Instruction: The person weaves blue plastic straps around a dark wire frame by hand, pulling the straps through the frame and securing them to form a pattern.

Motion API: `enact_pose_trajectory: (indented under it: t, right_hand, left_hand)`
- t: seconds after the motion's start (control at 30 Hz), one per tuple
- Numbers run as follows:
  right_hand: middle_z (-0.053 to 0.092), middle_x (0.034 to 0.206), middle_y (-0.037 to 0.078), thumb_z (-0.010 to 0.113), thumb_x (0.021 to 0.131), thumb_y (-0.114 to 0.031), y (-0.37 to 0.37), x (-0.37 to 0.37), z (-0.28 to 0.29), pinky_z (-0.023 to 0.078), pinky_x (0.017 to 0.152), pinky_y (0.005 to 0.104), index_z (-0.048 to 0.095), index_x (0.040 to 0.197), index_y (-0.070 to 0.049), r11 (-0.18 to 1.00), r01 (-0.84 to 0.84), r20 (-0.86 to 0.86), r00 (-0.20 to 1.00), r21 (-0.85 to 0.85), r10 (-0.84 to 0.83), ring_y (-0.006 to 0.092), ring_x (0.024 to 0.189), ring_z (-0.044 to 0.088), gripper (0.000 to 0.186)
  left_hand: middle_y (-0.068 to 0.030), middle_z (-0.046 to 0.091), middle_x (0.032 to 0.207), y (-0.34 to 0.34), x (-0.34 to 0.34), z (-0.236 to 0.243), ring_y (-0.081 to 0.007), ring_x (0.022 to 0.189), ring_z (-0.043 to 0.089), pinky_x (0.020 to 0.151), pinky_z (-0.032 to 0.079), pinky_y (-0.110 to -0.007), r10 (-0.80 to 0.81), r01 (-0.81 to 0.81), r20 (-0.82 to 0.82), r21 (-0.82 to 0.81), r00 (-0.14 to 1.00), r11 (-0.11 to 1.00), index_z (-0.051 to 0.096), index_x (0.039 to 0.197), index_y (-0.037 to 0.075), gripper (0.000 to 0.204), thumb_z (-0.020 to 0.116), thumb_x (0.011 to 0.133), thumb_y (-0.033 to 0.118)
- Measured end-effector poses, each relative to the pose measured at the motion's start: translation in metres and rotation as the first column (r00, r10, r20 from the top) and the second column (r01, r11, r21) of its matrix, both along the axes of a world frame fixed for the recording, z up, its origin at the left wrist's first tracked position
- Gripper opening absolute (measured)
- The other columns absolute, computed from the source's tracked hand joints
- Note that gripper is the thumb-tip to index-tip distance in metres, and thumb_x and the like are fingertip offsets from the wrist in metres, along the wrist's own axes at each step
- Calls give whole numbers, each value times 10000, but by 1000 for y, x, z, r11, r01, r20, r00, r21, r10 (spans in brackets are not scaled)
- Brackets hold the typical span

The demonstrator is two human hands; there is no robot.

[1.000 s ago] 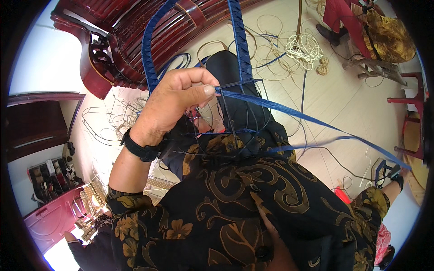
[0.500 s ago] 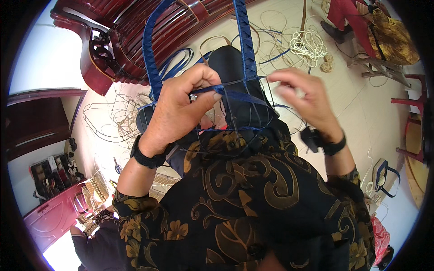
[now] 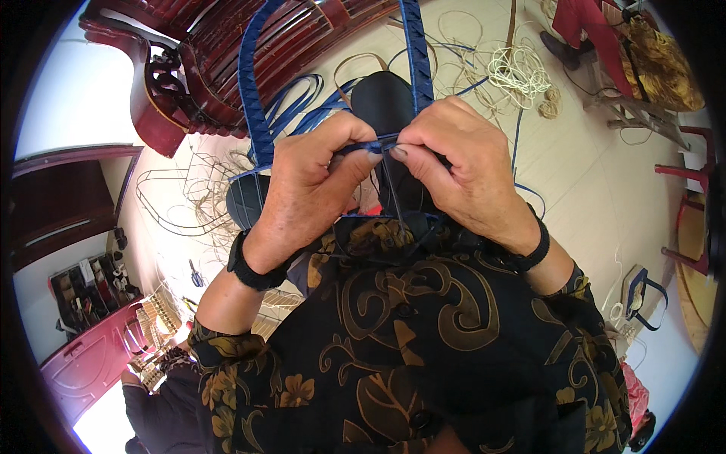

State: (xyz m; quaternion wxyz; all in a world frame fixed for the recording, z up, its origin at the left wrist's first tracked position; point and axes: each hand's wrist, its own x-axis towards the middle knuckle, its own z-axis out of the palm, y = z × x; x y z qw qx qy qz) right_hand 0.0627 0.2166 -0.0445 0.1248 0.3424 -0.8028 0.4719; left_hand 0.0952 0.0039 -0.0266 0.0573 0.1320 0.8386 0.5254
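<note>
A thin wire basket frame [image 3: 395,198] rests on my lap, its rim partly bound in blue. From that rim rises a tall handle [image 3: 252,94] covered in plaited blue strip, its two legs running out past the top of the view. My left hand [image 3: 306,181] is closed, pinching a blue strip [image 3: 386,141] against the rim between thumb and forefinger. Close beside it, my right hand [image 3: 469,174] also pinches the strip at the rim, thumb toward thumb. My fingers hide the exact wrap of the strip.
Coils of blue strip [image 3: 306,98] lie on the floor beyond my hands, before a dark red wooden bench [image 3: 219,72]. Pale cord [image 3: 518,74] is heaped farther right. Another person's leg [image 3: 586,41] shows at the upper right. Loose wire frames [image 3: 178,198] lie at left.
My right hand has come in from the right, where it was apart from the rim, to pinch the strip beside my left hand. My left hand keeps its grip.
</note>
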Motion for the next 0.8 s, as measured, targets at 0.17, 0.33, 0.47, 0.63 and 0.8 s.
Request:
enact_pose_trajectory:
  t: [0.17,0.33,0.47,0.63,0.8]
  right_hand:
    - [570,738,96,727,835,-81,2,0,3,448,583,361,644,810,-34,1000,-10,82,997,-20,12,277,659,576,98]
    - [582,748,84,733,845,-58,4,-2,5,430,595,322,669,846,-9,1000,-28,97,995,11,27,227,663,558,81]
    - [548,706,94,725,839,-91,2,-3,3,444,563,366,627,780,-40,999,-13,94,995,-35,16,277,637,577,125]
    - [562,712,88,722,839,-84,1,-2,3,445,567,360,637,790,-35,1000,-10,112,994,-26,13,264,644,584,109]
    - [570,718,93,713,840,-81,3,-1,4,447,577,363,645,800,-33,1000,-22,132,991,6,21,266,651,589,93]
  left_hand:
    - [4,611,677,2,-1,3,-31,556,559,488,411,-222,23,-26,24,97,999,995,603,987,6,112,663,909,-49]
    - [12,643,837,-1,0,7,-36,760,560,694,439,-215,2,-8,80,79,997,997,590,1045,8,131,630,929,-38]
    - [20,651,903,-2,0,9,-40,856,559,795,451,-212,2,-7,140,32,990,999,585,1062,13,127,614,944,-27]
    - [11,659,900,-3,2,7,-38,846,570,775,453,-204,-9,1,124,71,992,997,592,1063,9,107,615,961,-13]
    - [5,648,840,-6,0,-5,-30,739,559,661,429,-199,-25,19,49,124,998,992,607,1048,5,95,621,956,-16]
